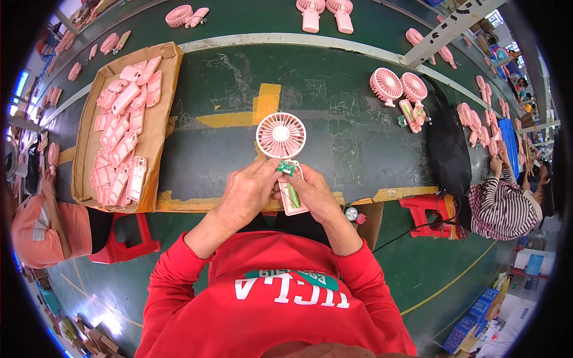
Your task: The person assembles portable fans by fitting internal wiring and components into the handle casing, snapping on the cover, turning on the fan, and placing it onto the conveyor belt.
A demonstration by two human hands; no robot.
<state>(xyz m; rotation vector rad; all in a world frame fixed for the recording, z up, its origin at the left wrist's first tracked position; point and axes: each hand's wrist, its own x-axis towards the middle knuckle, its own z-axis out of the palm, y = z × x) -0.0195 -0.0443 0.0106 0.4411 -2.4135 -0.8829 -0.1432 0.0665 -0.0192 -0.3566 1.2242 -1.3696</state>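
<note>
A pink handheld fan lies at the table's front edge, its round grille away from me and its opened handle toward me. Inside the handle shows a green battery cell. At the handle's upper end, just below the grille, is a small green circuit board. The fingers of my left hand pinch this board from the left. My right hand is closed round the handle's right side, its thumb near the board. Some fingertips are hidden behind the parts.
A cardboard tray of pink handle shells stands left. Two more fans with exposed boards lie right, beside a black bag. Behind a pale rail runs a green belt carrying fans. Co-workers sit at both sides near red stools.
</note>
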